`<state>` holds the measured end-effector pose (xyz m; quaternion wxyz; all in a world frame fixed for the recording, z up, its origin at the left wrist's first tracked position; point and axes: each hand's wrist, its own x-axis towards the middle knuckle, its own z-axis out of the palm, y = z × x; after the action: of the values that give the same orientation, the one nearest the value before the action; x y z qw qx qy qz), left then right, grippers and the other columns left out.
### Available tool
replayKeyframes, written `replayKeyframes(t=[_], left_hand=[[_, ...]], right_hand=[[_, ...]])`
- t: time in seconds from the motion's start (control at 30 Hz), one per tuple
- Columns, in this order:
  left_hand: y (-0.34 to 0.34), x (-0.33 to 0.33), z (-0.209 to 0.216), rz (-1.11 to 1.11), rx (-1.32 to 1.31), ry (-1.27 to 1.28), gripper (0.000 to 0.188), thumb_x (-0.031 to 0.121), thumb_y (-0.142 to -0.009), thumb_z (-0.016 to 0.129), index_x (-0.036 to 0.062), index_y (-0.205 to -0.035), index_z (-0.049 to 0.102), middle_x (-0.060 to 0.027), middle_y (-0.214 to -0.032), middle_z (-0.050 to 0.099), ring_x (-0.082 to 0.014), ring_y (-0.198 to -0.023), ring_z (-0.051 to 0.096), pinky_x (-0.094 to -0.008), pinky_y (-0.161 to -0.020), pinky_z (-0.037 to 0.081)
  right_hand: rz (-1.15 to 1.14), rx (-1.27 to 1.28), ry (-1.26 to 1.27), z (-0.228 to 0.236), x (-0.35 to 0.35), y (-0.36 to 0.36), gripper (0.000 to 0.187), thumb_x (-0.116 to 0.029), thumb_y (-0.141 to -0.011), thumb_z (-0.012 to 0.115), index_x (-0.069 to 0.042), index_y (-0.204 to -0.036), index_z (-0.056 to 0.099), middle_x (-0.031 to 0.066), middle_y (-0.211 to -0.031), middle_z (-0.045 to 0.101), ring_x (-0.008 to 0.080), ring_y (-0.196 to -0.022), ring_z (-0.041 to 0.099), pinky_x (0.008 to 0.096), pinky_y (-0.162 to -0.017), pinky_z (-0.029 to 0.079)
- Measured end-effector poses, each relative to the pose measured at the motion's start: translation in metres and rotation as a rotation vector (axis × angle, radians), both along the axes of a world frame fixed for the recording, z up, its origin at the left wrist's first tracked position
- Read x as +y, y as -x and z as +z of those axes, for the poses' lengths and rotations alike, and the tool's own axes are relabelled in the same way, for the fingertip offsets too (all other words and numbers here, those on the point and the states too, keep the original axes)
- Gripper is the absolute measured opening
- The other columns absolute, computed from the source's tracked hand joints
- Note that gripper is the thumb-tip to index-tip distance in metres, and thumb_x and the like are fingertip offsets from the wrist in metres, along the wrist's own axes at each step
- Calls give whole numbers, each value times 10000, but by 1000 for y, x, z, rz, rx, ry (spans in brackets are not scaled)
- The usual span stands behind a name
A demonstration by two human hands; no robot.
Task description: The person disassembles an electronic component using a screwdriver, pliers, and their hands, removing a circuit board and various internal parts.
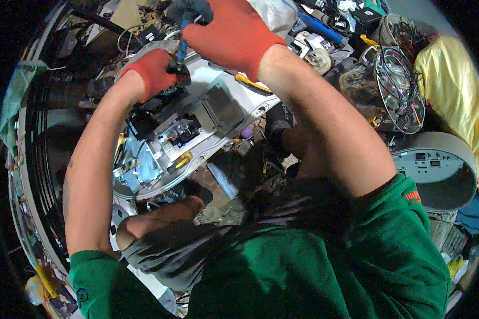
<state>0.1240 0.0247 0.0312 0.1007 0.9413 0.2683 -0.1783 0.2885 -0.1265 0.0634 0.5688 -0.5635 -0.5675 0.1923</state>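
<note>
My right hand [231,34], in a red glove with dark fingertips, is closed around the upper part of a slim blue tool [181,50] at the top of the head view. Just below and left, my left hand [154,74], gloved the same way, curls its fingers at the tool's lower end. What lies between those fingers is hidden. Beneath both hands is a white plastic housing [256,110] with a dark square panel [223,106] and a black mechanism [183,130]. Yellow-handled pliers [253,84] rest on it near my right wrist. A smaller yellow-handled tool [183,159] lies near its front edge.
Loose parts and cables crowd the far side, with a blue cylinder [322,27] among them. To the right are a round frame full of wires [402,90], yellow cloth [449,74] and a grey rounded casing [465,159]. Green mesh [21,101] hangs at the left.
</note>
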Motion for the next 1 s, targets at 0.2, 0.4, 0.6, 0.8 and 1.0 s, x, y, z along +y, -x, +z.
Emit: replayKeyframes(t=[0.2, 0.4, 0.6, 0.8, 1.0], left_hand=[[20, -1, 27, 333, -266, 317, 329, 290, -816, 768, 16, -993, 728, -92, -811, 699, -156, -737, 641, -332, -711, 524], [68, -19, 5, 122, -189, -273, 719, 448, -814, 732, 128, -1406, 480, -205, -1356, 548, -341, -1246, 541, -410, -1056, 417], [94, -38, -27, 432, -234, -156, 584, 255, -817, 742, 95, -1340, 536, -201, -1239, 625, -356, -1176, 587, -412, -996, 459], [99, -39, -36, 422, -387, -154, 594, 243, -779, 759, 72, -1310, 554, -206, -1191, 635, -395, -1109, 599, -442, -955, 475], [110, -33, -46, 381, -599, -84, 531, 191, -741, 778, 11, -1199, 579, -199, -1121, 635, -406, -1040, 608, -449, -906, 486]], right_hand=[[-210, 213, -250, -4, 11, -9, 376, -102, -855, 498, -2, -1215, 533, 275, -1072, 618, 408, -1014, 596, 424, -894, 464], [-337, 450, -184, 12, 3, -11, 364, -122, -899, 477, 1, -1239, 515, 240, -1051, 624, 318, -983, 604, 380, -888, 463], [-320, 480, -101, -6, 8, -2, 354, -140, -912, 483, -6, -1237, 523, 232, -1093, 627, 312, -1012, 611, 374, -893, 466], [-274, 416, 35, -31, 22, 1, 340, -119, -924, 526, -110, -1263, 552, 1, -832, 520, 84, -699, 490, 249, -616, 453], [-232, 274, 28, -35, 29, 4, 358, -85, -854, 571, -54, -1208, 530, 209, -1058, 659, 364, -997, 639, 415, -886, 485]])
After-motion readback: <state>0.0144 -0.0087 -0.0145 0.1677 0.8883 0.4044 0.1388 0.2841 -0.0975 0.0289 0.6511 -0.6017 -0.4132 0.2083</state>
